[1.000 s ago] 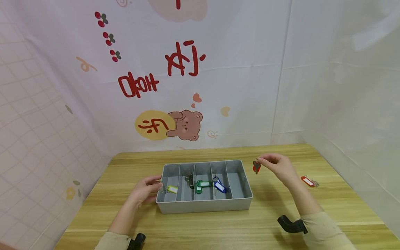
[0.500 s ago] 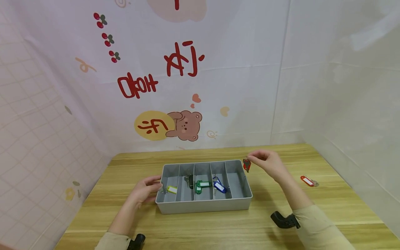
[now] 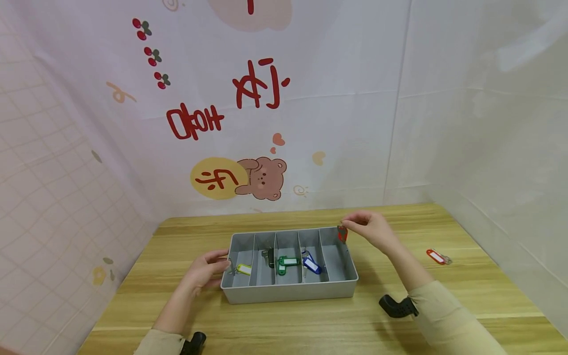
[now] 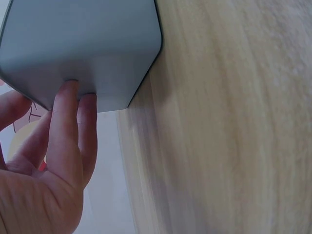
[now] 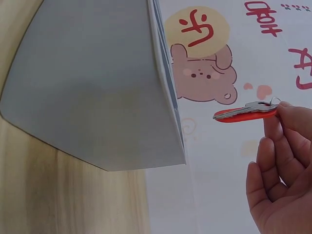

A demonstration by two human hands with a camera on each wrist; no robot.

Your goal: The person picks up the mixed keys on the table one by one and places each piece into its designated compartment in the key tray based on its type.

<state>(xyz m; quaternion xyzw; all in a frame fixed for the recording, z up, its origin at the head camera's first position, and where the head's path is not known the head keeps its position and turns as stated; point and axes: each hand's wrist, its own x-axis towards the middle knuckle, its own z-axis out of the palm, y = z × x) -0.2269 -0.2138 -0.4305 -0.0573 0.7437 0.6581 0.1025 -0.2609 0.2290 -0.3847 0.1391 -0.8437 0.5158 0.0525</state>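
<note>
A grey tray (image 3: 288, 293) with several compartments sits on the table. My left hand (image 3: 206, 270) holds its left end, fingers against the outer wall in the left wrist view and thumb at the rim. Between thumb and fingertips, my right hand (image 3: 370, 229) pinches a key with a red tag (image 5: 243, 116) by its ring. It hangs above the back of the tray's rightmost compartment. From left to right, the other compartments hold a key with a yellow tag (image 3: 244, 269), a dark-tagged key (image 3: 271, 257), green tags (image 3: 289, 262) and blue-tagged keys (image 3: 312, 265).
Another red-tagged key (image 3: 437, 257) lies on the wooden table (image 3: 284, 325), right of the tray. Dividers (image 3: 323, 256) separate the tray's compartments. A printed cloth (image 3: 337, 123) hangs behind the table and along its sides.
My right hand has moved left with the red-tagged key, from beside the tray to over its rightmost compartment. The left hand and tray stay put.
</note>
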